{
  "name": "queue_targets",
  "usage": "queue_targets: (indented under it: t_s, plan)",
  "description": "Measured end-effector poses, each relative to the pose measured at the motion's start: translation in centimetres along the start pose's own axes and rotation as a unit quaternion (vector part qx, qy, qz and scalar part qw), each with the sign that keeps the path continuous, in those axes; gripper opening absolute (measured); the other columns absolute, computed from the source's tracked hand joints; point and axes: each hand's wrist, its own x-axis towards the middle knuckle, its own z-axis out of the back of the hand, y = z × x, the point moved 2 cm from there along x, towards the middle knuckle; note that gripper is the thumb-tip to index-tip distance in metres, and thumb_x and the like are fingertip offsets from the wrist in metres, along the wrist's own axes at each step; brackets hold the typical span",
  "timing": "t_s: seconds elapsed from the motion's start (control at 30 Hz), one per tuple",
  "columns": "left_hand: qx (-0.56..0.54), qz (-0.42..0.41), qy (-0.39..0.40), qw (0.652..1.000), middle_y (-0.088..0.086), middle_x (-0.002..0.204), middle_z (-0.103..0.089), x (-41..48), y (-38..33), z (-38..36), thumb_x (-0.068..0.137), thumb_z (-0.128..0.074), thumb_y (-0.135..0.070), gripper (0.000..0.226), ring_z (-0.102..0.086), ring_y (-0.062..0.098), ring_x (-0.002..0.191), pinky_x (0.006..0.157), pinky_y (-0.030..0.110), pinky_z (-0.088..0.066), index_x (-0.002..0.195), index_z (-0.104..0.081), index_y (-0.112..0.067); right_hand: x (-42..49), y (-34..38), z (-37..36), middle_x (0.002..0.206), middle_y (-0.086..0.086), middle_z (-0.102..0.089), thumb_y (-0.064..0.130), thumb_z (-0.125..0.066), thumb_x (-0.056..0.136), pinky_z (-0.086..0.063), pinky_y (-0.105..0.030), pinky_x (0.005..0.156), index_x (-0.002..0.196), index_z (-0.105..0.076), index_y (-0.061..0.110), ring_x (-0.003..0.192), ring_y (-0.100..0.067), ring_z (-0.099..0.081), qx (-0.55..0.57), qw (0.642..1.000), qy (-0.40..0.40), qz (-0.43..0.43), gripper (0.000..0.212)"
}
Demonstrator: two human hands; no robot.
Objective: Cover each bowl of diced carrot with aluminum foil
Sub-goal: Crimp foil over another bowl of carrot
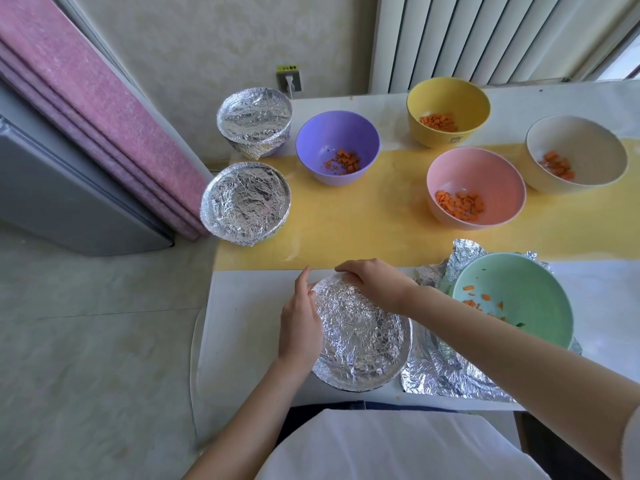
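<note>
A foil-covered bowl stands at the table's near edge. My left hand lies along its left rim, fingers fairly straight against the foil. My right hand rests over its far rim, fingers curved down on the foil edge. Two more foil-covered bowls stand at the left: one near, one far. Open bowls holding diced carrot: purple, yellow, pink, cream. A green bowl with carrot bits sits on loose foil sheets.
The table has a yellow runner across its middle and a white near strip. A pink curtain and a grey appliance stand at the left. A radiator and a wall socket lie behind the table.
</note>
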Motion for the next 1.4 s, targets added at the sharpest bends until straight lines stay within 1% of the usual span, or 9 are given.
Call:
queue_targets:
  t_s: [0.17,0.4,0.5,0.6,0.8,0.93,1.07,1.27,1.4]
  plan:
    - [0.032,0.046,-0.029,0.998,0.016,0.114,-0.063,-1.0,0.1,0.5,0.098,-0.035,-0.009,0.043,-0.057,0.036,0.102,0.077,0.041,-0.043,0.140,-0.035,-0.016,-0.5,-0.5,0.6,0.123,-0.007,-0.062,0.017,-0.036,0.101,-0.045,-0.028,0.087,0.129,-0.052,0.012,0.106,-0.024,-0.061,0.013,0.999,-0.052,-0.008,0.033]
    - [-0.057,0.015,0.013,0.998,0.000,0.126,-0.059,0.7,-0.1,0.6,0.096,-0.045,-0.014,0.032,-0.054,0.015,0.115,0.092,0.020,-0.038,0.128,-0.051,-0.012,-0.1,-0.7,0.8,0.111,-0.010,-0.067,0.012,-0.039,0.100,-0.048,-0.032,0.079,0.129,-0.053,0.014,0.093,-0.026,-0.064,0.016,0.998,-0.051,-0.020,0.032]
    - [-0.045,0.002,0.007,0.999,0.000,0.093,-0.067,1.6,-0.4,0.0,0.097,-0.043,-0.012,0.026,-0.059,0.015,0.081,0.068,0.020,-0.037,0.117,-0.060,-0.011,0.2,-0.5,0.7,0.097,-0.014,-0.067,0.014,-0.037,0.101,-0.045,-0.030,0.064,0.136,-0.044,0.013,0.076,-0.026,-0.062,-0.001,0.999,-0.038,-0.031,0.036]
    - [-0.020,0.002,-0.009,1.000,0.000,0.068,-0.055,1.9,-0.2,-0.3,0.096,-0.039,-0.004,0.026,-0.044,0.015,0.057,0.055,0.028,-0.028,0.108,-0.063,-0.010,0.4,0.0,0.5,0.109,-0.010,-0.065,0.014,-0.036,0.101,-0.041,-0.024,0.066,0.127,-0.053,0.012,0.089,-0.025,-0.063,-0.054,0.998,-0.009,-0.022,0.031]
    - [0.019,-0.031,-0.037,0.999,0.006,0.093,-0.068,1.4,-0.4,-0.5,0.095,-0.041,-0.003,0.027,-0.060,0.029,0.082,0.063,0.028,-0.034,0.114,-0.059,-0.011,0.8,0.8,0.3,0.109,-0.010,-0.067,0.003,-0.039,0.096,-0.052,-0.033,0.078,0.124,-0.057,0.016,0.091,-0.027,-0.064,-0.058,0.998,0.008,-0.014,0.036]
    - [0.031,-0.038,-0.041,0.998,0.009,0.090,-0.067,1.1,-0.4,-0.6,0.095,-0.041,-0.003,0.023,-0.060,0.031,0.080,0.061,0.028,-0.031,0.110,-0.058,-0.009,0.7,0.9,0.6,0.109,-0.008,-0.067,-0.006,-0.038,0.091,-0.043,-0.021,0.071,0.124,-0.057,0.013,0.091,-0.025,-0.064,-0.062,0.998,0.005,-0.024,0.043]
    - [0.033,-0.071,-0.054,0.995,0.007,0.088,-0.068,1.2,-0.6,-0.1,0.095,-0.043,-0.003,0.022,-0.061,0.030,0.077,0.059,0.029,-0.033,0.109,-0.059,-0.010,0.6,1.0,0.8,0.102,-0.009,-0.068,0.002,-0.039,0.097,-0.045,-0.025,0.064,0.120,-0.058,0.014,0.080,-0.024,-0.062,-0.058,0.998,-0.001,-0.020,0.032]
    - [0.027,-0.156,-0.113,0.981,0.007,0.097,-0.070,2.5,-1.7,1.7,0.095,-0.045,-0.005,0.024,-0.064,0.031,0.081,0.063,0.027,-0.037,0.112,-0.061,-0.010,1.2,1.6,2.2,0.113,-0.013,-0.066,0.021,-0.041,0.100,-0.049,-0.044,0.081,0.128,-0.053,0.017,0.099,-0.034,-0.062,-0.019,0.998,-0.057,0.003,0.031]
    - [0.036,-0.219,-0.123,0.967,0.009,0.108,-0.068,2.9,-1.7,2.1,0.094,-0.046,-0.010,0.027,-0.061,0.021,0.095,0.076,0.024,-0.043,0.117,-0.060,-0.007,0.8,2.2,2.4,0.120,-0.009,-0.064,-0.010,-0.043,0.086,-0.047,-0.040,0.086,0.132,-0.051,0.015,0.105,-0.028,-0.062,-0.003,0.997,-0.075,0.022,0.052]
